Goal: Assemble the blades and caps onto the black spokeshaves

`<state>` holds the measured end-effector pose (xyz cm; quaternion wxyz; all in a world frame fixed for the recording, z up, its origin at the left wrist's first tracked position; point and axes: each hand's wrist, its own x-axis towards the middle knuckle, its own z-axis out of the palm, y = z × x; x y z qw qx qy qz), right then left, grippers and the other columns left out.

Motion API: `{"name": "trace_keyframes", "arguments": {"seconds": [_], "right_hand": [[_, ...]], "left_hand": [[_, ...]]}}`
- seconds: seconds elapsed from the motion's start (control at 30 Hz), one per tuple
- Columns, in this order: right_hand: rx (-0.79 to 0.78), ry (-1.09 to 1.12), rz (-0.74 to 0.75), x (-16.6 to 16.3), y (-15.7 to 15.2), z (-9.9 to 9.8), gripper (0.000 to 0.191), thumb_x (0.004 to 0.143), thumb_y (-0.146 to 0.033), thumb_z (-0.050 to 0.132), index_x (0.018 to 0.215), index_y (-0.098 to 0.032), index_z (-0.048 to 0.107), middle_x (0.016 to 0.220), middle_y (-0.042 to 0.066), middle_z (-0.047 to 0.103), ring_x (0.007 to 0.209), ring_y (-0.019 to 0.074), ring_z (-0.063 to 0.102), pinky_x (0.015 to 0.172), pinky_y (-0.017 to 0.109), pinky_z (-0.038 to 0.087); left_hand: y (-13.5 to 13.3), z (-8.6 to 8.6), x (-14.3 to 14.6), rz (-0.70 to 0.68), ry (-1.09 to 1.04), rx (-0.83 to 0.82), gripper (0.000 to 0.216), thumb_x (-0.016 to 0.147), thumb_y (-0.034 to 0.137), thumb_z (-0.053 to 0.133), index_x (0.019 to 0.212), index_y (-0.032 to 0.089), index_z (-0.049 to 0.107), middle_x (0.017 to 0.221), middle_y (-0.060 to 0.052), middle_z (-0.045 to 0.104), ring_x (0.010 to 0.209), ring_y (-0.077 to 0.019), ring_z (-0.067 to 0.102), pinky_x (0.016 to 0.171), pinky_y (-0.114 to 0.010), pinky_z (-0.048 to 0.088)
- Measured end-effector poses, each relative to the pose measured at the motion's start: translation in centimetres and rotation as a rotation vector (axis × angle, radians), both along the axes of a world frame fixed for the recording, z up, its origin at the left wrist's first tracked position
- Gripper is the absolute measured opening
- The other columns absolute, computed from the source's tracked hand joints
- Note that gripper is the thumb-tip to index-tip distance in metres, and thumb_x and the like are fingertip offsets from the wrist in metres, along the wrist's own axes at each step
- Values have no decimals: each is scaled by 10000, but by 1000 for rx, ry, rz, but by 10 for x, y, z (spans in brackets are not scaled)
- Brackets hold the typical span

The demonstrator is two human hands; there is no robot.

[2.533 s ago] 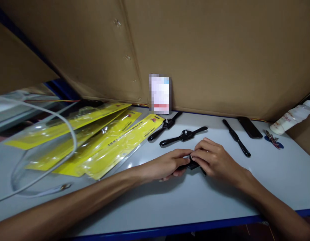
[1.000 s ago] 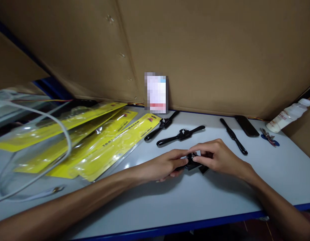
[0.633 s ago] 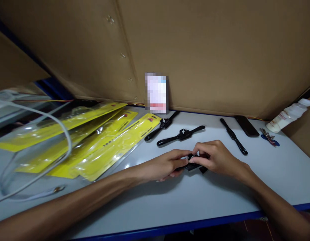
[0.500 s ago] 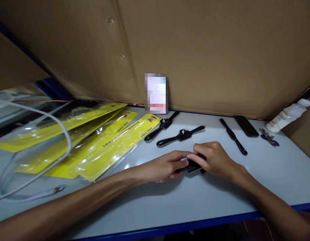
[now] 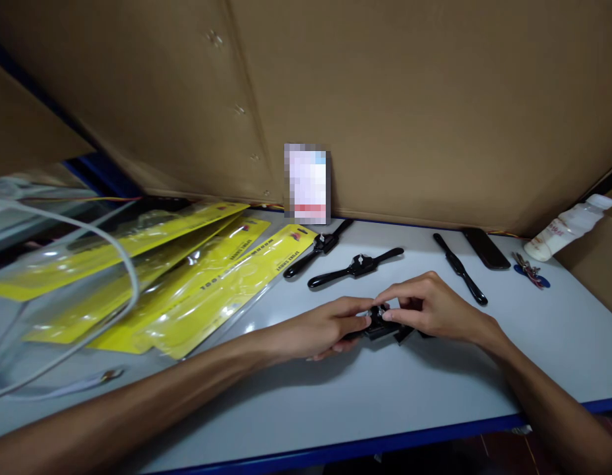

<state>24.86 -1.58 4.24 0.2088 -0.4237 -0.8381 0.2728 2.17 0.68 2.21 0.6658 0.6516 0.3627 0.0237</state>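
Note:
A black spokeshave [image 5: 381, 332] is held low over the near part of the table. My left hand [image 5: 332, 324] is closed around its left handle, thumb and forefinger by the middle body. At the small silver screws on that body, my right hand [image 5: 434, 305] has its thumb and forefinger in a pinch, the fingertips touching the metal. The right handle is partly hidden under my right hand. Beyond my hands lie two more spokeshaves with silver screws, one in front [image 5: 356, 267] and one farther back [image 5: 323, 244].
Yellow-backed clear blister packs [image 5: 237, 284] spread over the left side, with a white cable [image 5: 130, 264] in front. At right lie a black handled bar [image 5: 459, 267], a dark phone [image 5: 487, 249], keys [image 5: 531, 270] and a leaning bottle [image 5: 566, 231]. Cardboard [image 5: 409, 119] walls the back.
My right hand has lifted its fingers and shifted slightly right, uncovering the silver screws. The left hand keeps its hold on the spokeshave.

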Motion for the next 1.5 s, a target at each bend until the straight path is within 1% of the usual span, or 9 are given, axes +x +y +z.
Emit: {"name": "trace_keyframes", "arguments": {"seconds": [0.3,0.53,0.67,0.9,1.0,1.13,1.3,1.43,1.5], "right_hand": [[74,-29,51,1,0,-1,188,905,-271,715,1085,-269,771,654,-54,636,561,95,475,608,233,353],[299,-177,-36,-18,-6,-18,313,983,-249,560,678,-190,601,579,-43,489,531,102,329,553,289,230],[128,-60,-117,-21,-7,-15,425,957,-249,572,541,-179,524,507,-69,354,507,84,262,518,263,225],[-36,48,-5,-3,-3,2,139,864,-214,726,1002,-216,749,551,-100,450,497,69,393,530,208,303],[47,-41,-29,-7,-6,-4,40,877,-205,712,840,-195,699,560,-84,475,516,74,391,548,226,283],[218,-179,-87,-19,-10,-14,280,952,-227,581,676,-181,576,572,-56,433,536,92,291,555,280,209],[72,-69,-145,-21,-7,-14,387,919,-204,564,538,-172,502,511,-74,314,514,81,245,531,264,201],[-38,85,-72,-6,-3,-3,81,889,-238,675,908,-186,734,535,-98,405,501,73,353,532,221,269],[-62,56,-14,-1,-2,0,192,870,-232,719,1060,-212,739,558,-101,441,510,74,390,547,216,289]], "left_hand": [[1,0,3,7,-4,5,385,971,444,473,1221,167,570,596,88,393,442,-93,270,365,-189,216],[0,1,2,-8,12,34,320,968,437,475,1158,195,564,588,95,370,456,-95,259,364,-179,225],[0,1,1,-27,36,34,324,995,376,418,1217,183,553,575,99,368,445,-98,246,360,-180,228],[-1,0,1,-13,17,17,381,995,410,438,1271,172,549,583,99,375,442,-95,259,364,-180,232],[-1,2,2,-24,19,17,366,1000,397,427,1261,172,550,591,96,372,451,-98,258,362,-179,233],[-1,2,3,-18,41,28,356,1000,347,407,1287,183,538,591,95,370,454,-101,253,359,-176,228],[0,0,2,-24,64,38,384,990,369,416,1299,170,529,590,95,380,454,-100,267,365,-172,241],[0,0,2,-35,19,46,389,980,419,437,1259,175,556,590,97,379,442,-95,267,365,-176,247],[-1,2,2,-42,0,43,381,978,429,441,1239,178,562,592,97,382,445,-95,267,368,-175,250]]}}
